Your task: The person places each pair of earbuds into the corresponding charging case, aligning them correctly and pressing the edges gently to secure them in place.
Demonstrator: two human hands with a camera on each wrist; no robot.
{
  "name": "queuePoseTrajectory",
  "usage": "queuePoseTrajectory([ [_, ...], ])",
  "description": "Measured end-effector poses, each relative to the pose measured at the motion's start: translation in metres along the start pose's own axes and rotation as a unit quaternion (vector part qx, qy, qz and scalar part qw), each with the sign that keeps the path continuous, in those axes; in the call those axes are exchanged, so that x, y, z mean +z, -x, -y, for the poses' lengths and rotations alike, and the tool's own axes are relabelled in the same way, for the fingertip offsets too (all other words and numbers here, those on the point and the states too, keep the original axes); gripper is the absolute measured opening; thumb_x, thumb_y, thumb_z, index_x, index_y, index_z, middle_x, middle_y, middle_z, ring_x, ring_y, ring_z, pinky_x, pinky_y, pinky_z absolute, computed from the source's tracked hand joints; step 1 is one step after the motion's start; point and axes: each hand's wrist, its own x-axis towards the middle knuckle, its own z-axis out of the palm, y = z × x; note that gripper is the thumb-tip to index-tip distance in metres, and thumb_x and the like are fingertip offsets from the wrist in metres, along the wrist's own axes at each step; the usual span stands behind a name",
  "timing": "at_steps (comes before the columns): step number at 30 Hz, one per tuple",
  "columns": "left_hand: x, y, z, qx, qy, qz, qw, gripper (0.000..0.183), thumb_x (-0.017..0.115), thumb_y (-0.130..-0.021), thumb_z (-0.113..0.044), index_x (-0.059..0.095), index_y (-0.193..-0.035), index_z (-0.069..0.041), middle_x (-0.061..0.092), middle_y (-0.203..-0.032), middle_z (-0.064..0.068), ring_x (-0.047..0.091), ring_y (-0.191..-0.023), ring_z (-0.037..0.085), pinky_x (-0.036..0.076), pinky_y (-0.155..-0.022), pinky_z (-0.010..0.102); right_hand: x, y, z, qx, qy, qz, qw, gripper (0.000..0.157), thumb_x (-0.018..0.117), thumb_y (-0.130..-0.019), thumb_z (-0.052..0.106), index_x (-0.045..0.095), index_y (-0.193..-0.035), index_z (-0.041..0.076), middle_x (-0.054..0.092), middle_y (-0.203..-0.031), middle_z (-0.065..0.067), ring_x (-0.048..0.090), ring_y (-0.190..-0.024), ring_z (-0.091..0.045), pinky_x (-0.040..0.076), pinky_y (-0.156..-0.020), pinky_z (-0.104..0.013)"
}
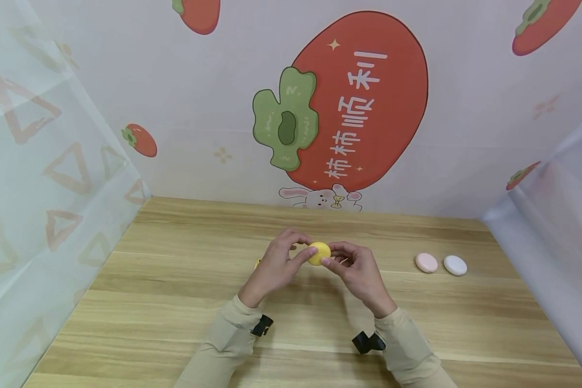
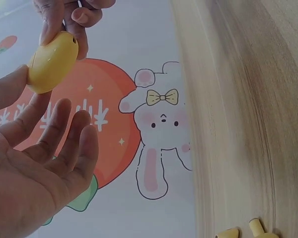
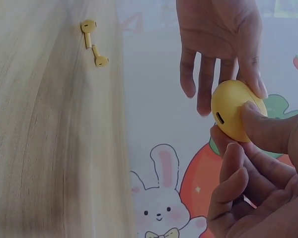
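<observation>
Both hands hold a yellow earbud charging case (image 1: pixel 319 253) above the table. My left hand (image 1: pixel 275 265) pinches its left side between thumb and a finger, the other fingers (image 2: pixel 74 144) spread away from it. On the opposite side, my right hand (image 1: pixel 365 274) grips the case with its thumb on the face and fingers behind. A small dark port slot shows in the rounded edge of the case (image 3: pixel 228 101) in the right wrist view. Two yellow earbuds, one upper (image 3: pixel 88 27) and one lower (image 3: pixel 102 60), lie on the wood; my left hand mostly hides them in the head view.
To the right on the wooden table (image 1: pixel 174 302) lie a pink rounded case (image 1: pixel 426 263) and a white one (image 1: pixel 455 265), side by side. A printed backdrop (image 1: pixel 213 86) stands along the table's far edge, with cloth sides (image 1: pixel 39 161) at left and right.
</observation>
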Motion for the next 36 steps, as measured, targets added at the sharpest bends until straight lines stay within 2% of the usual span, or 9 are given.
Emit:
queuePoseTrajectory([
  [9,0.0,0.0006,0.0004,-0.027,0.021,-0.004,0.9994,0.022,0.065,-0.102,-0.023,0.072,-0.108,-0.004,0.064,-0.116,0.009,0.06,-0.113,0.025,0.051,-0.096,0.047,-0.0011,0.0009,-0.002,-0.012,0.006,0.004,1.0,0.024,0.079,-0.09,0.01,0.075,-0.112,0.001,0.073,-0.093,-0.008,0.064,-0.081,-0.021,0.052,-0.068,-0.025],
  [27,-0.0036,-0.0008,0.0039,-0.059,0.046,0.002,0.9972,0.032,0.052,-0.108,-0.025,0.074,-0.104,-0.002,0.062,-0.119,0.012,0.059,-0.116,0.028,0.052,-0.095,0.047,-0.0028,0.0001,-0.0029,-0.035,0.007,0.013,0.999,0.027,0.079,-0.09,0.01,0.075,-0.116,0.004,0.074,-0.101,-0.006,0.06,-0.082,-0.022,0.053,-0.07,-0.026],
  [33,-0.0052,-0.0013,0.0052,-0.065,0.045,0.008,0.9968,0.033,0.051,-0.108,-0.026,0.074,-0.107,-0.002,0.062,-0.122,0.012,0.058,-0.117,0.026,0.052,-0.096,0.046,-0.0028,0.0002,-0.0022,-0.035,0.005,0.012,0.999,0.028,0.079,-0.09,0.01,0.075,-0.117,0.004,0.074,-0.102,-0.007,0.059,-0.083,-0.022,0.052,-0.07,-0.027],
  [36,-0.008,-0.0013,0.0053,-0.071,0.04,0.012,0.9966,0.034,0.051,-0.108,-0.027,0.072,-0.113,-0.002,0.063,-0.122,0.01,0.058,-0.117,0.025,0.051,-0.097,0.044,-0.0035,-0.0007,-0.0021,-0.031,0.007,0.01,0.999,0.028,0.079,-0.089,0.01,0.075,-0.117,0.006,0.074,-0.103,-0.005,0.06,-0.082,-0.023,0.053,-0.069,-0.027],
])
